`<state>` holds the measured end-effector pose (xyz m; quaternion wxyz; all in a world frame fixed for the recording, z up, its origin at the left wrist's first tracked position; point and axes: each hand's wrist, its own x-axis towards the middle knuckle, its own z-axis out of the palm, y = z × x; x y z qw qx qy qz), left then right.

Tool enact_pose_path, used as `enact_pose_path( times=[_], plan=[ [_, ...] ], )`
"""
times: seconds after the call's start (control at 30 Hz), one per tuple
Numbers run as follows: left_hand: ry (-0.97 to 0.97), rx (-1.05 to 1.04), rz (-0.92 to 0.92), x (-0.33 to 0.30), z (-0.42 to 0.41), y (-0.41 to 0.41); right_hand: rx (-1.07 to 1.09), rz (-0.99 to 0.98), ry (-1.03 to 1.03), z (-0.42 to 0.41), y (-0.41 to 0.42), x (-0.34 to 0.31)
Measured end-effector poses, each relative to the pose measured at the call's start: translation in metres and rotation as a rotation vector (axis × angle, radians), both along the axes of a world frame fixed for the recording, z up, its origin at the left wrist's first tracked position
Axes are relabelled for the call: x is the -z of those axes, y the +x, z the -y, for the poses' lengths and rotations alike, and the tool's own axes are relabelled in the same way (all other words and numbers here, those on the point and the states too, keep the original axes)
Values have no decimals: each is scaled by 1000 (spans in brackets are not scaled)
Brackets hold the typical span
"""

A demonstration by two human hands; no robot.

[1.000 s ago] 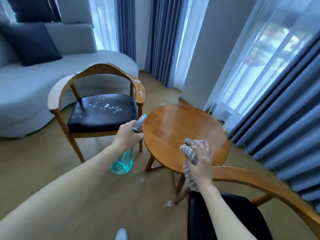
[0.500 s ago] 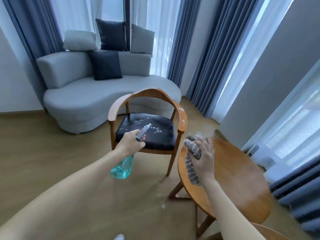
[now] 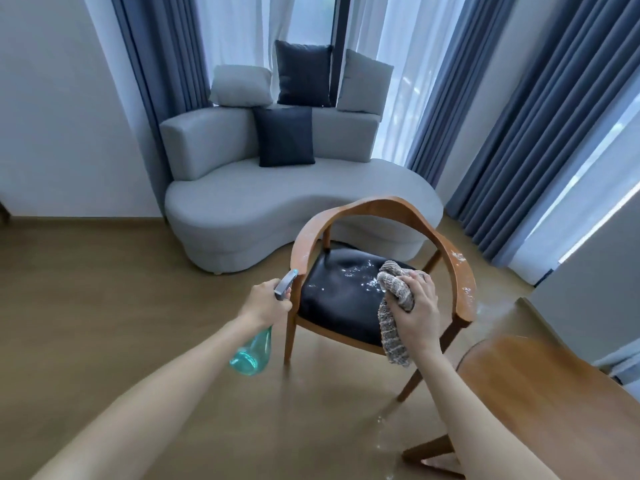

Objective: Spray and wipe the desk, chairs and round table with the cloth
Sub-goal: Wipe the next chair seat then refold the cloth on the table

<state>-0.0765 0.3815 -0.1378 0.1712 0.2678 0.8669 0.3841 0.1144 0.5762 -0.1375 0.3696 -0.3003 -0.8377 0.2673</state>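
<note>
Cloth [image 3: 394, 308]: grey ribbed knit, bunched in right hand [image 3: 417, 308], fingers curled round it; long tail hanging down over black padded seat [image 3: 341, 292] of curved wooden chair [image 3: 381, 206]. White flecks on seat and armrests. Spray bottle [image 3: 254, 348]: translucent teal, gripped by left hand [image 3: 265, 303], grey nozzle pointing up toward chair, body angled down-left. Round wooden tabletop [image 3: 540, 382]: lower right, blurred, cut off by frame edge.
</note>
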Motion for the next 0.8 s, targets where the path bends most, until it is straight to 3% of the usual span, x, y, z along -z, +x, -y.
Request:
enact_pose_path(
  times=[0.23,0.8],
  plan=[
    [139,-60,65,11,-25,-69,-41,22,-32,-30,-75,11],
    [-49,-71,159,44,-116,-152,-52,73,-165,-112,-182,23]
  ],
)
